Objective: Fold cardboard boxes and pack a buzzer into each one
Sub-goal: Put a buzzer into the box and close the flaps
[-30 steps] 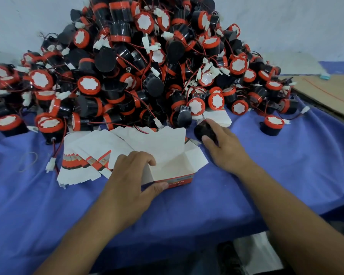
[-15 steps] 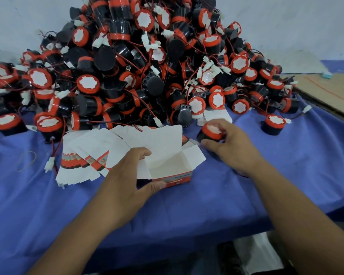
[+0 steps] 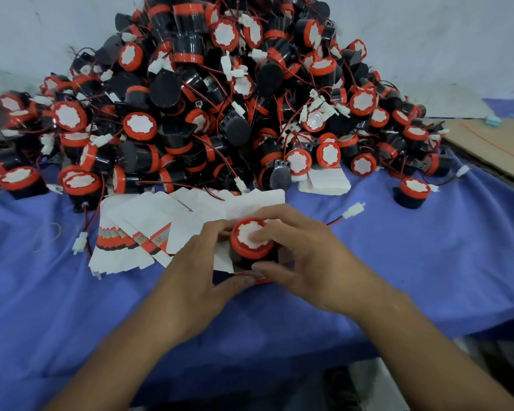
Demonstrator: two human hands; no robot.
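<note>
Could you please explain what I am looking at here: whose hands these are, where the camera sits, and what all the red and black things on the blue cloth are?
There is no machine here. A person works with bare hands, and the single camera is worn on the head, looking forward and down. The left hand holds a small open cardboard box on the blue cloth. The right hand grips a buzzer, black with a red ring and a white face, at the mouth of that box. Behind the hands rises a big pile of buzzers with red wires and white plugs. To the left of the hands lies a fan of flat unfolded boxes, waiting to be folded.
</note>
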